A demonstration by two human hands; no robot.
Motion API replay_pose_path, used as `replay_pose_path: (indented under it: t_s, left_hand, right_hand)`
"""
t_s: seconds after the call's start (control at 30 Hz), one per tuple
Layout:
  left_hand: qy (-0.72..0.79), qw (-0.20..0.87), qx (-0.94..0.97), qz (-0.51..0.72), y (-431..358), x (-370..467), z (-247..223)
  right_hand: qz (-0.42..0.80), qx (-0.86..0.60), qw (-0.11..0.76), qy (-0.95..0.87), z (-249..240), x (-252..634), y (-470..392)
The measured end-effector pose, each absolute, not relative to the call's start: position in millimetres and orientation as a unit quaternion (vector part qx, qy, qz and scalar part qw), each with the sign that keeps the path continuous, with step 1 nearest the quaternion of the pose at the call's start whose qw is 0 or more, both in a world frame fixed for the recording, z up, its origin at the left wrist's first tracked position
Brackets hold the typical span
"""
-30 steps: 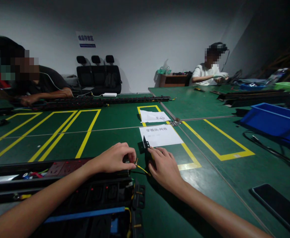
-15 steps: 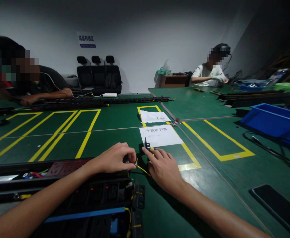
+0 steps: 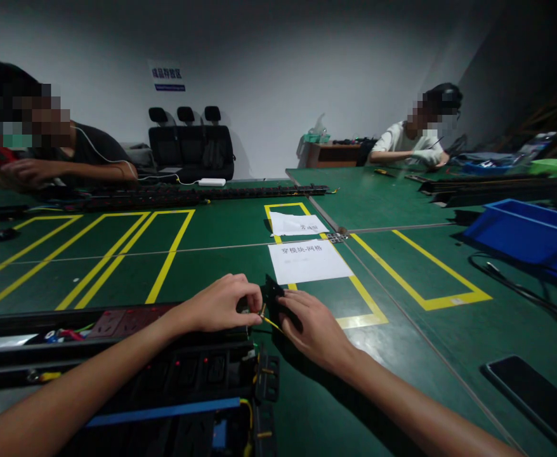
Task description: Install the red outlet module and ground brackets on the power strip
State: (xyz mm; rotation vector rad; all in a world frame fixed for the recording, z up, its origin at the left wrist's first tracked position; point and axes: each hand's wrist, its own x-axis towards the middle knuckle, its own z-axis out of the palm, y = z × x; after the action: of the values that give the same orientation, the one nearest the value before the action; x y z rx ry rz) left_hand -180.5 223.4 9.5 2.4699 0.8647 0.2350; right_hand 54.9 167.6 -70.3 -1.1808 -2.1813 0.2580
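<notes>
My left hand is closed in a pinch at the end of the front power strips. Between its thumb and forefinger is the end of a thin yellow wire, with a small brass-coloured screw standing at it. Close on the right, the fingers of my right hand grip a black end cap, tilted up above the table. The far end of the wire is hidden near my right palm. Below my left forearm lie several long black power strips, some with end caps fitted.
Two white paper sheets lie ahead on the green table, among yellow tape outlines. A blue bin and a phone are on the right. Co-workers sit at the far left and far right; more strips lie across the table.
My right hand has drawn the black end cap lower and a little left, turning its flat face, with the forefinger now curled lower. My left hand has kept its place.
</notes>
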Motion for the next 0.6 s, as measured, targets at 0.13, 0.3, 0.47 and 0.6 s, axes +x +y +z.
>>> replay_pose_path:
  t_s: [0.13,0.3,0.47,0.6]
  left_hand:
    - [0.320,0.255,0.908,0.088,223.3,-180.7,8.9]
    - [0.319,0.259,0.907,0.088,223.8,-180.6,9.0]
    - [0.319,0.259,0.908,0.083,223.6,-180.8,8.9]
    - [0.312,0.254,0.912,0.084,223.0,-181.5,7.3]
  right_hand:
    - [0.160,-0.386,0.360,-0.834,-67.3,55.0,165.3]
    - [0.140,-0.349,0.382,-0.844,-71.0,55.9,165.0]
    - [0.124,-0.338,0.386,-0.849,-70.6,57.0,163.4]
    - [0.137,-0.337,0.379,-0.851,-71.0,57.8,161.6]
